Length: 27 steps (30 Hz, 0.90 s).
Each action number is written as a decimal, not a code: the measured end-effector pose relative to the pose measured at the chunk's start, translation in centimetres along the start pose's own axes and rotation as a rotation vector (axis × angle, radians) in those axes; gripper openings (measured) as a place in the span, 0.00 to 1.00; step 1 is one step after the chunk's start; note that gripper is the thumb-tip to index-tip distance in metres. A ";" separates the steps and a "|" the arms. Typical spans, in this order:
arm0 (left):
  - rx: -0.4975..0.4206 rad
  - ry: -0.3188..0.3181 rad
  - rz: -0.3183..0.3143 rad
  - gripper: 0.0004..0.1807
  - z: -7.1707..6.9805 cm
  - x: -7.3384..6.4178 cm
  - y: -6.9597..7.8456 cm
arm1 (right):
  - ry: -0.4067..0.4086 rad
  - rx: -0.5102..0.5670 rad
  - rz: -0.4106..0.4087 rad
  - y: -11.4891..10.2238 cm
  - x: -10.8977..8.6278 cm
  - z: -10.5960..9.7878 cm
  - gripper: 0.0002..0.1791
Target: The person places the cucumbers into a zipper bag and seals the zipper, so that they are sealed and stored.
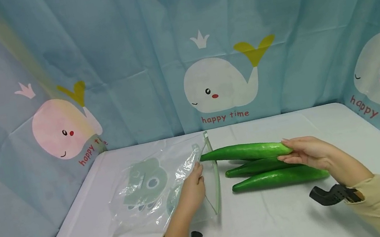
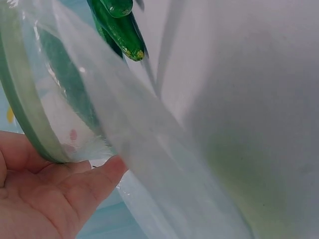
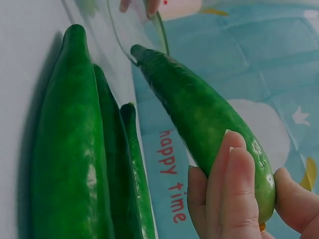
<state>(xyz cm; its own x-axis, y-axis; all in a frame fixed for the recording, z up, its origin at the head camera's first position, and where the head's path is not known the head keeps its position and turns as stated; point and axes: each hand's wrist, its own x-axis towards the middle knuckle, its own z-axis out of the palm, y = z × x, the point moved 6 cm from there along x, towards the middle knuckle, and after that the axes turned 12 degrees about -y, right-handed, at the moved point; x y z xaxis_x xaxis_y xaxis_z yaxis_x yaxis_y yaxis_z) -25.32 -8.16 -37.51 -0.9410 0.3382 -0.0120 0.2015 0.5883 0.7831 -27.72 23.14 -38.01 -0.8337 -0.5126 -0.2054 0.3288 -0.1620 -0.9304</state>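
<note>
My right hand (image 1: 308,151) grips a long green cucumber (image 1: 245,151) by its right end, fingers on one side and thumb on the other in the right wrist view. The cucumber's narrow tip is at the mouth of a clear zip bag (image 1: 177,154) with a green cartoon print. My left hand (image 1: 191,188) pinches the bag's edge between thumb and fingers. In the left wrist view the green zip strip (image 2: 20,104) curves away from the hand, and the mouth stands apart. Below the held cucumber, more cucumbers (image 1: 280,177) lie side by side on the table.
A white cloth (image 1: 269,223) covers the table. Behind it hangs a blue curtain (image 1: 156,99) printed with whales. Black wrist mounts (image 1: 335,194) sit on both forearms; the right one stands out over the table near the cucumbers.
</note>
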 end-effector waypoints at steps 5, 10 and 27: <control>-0.001 0.002 0.004 0.22 -0.1 -0.1 0.0 | 0.001 0.007 -0.001 0.0 0.2 0.0 0.24; 0.004 -0.001 0.014 0.23 -0.1 -0.1 0.2 | -0.005 0.040 0.006 0.0 0.5 0.1 0.21; -0.002 -0.031 0.015 0.22 0.6 0.1 0.3 | 0.015 0.090 0.040 -0.2 2.7 1.5 0.39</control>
<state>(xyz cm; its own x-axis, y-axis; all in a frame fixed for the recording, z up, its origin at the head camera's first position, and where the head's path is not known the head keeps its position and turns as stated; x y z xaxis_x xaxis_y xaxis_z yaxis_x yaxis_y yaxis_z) -25.16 -7.55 -37.67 -0.9292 0.3692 -0.0194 0.2147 0.5815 0.7847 -29.36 20.52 -37.95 -0.8252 -0.5080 -0.2469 0.4001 -0.2171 -0.8904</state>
